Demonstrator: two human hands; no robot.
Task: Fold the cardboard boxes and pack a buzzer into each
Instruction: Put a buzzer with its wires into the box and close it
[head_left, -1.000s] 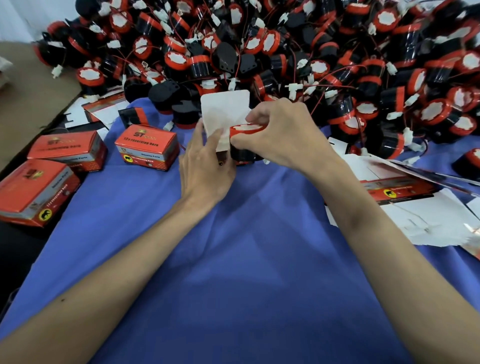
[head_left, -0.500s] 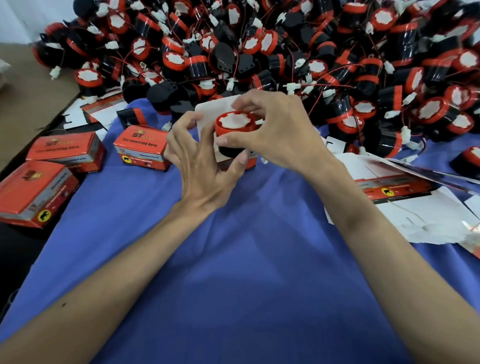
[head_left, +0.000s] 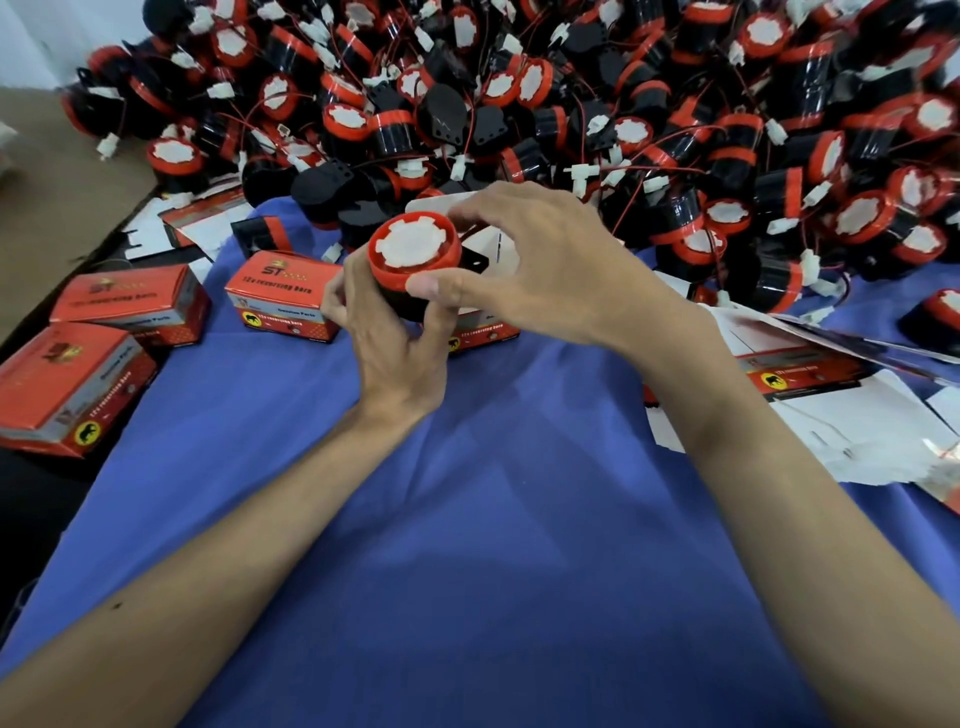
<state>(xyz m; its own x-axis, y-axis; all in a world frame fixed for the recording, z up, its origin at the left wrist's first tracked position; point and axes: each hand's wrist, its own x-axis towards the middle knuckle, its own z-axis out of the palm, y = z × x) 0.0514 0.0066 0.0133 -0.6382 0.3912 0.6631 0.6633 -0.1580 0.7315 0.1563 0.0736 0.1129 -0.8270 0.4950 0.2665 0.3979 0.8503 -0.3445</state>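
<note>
**Buzzer held right above the box, cap up**

So the buzzer (head_left: 414, 254) is held up mid scene, just near of the big pile of loose buzzers (head_left: 571, 104). It's gripped from both sides. The black body is wrapped by the curled fingers of the left hand (head_left: 395, 338) from the near-left. The red cap is pinched by the right hand (head_left: 550, 270), with the thumb on the near rim and the other fingers arched over the far rim.

The bit that matters: the open box (head_left: 485, 332) is sat on the blue cloth (head_left: 467, 519) directly under the buzzer and a touch to its right, with a white flap stood up on the far side. The buzzer's long axis is pointed up at the camera, white face on top and black base aimed down at the box. So the way in is judged to be pretty much straight down.

How the box mouth is lined up can't be told, since it's hidden by the hands. A black tab is seen sticking out on the buzzer's right and could probably get snagged on that flap.

Closed boxes (head_left: 283, 296) are lined up to the left, and flat blanks (head_left: 831, 405) are spread out on the right.
</note>
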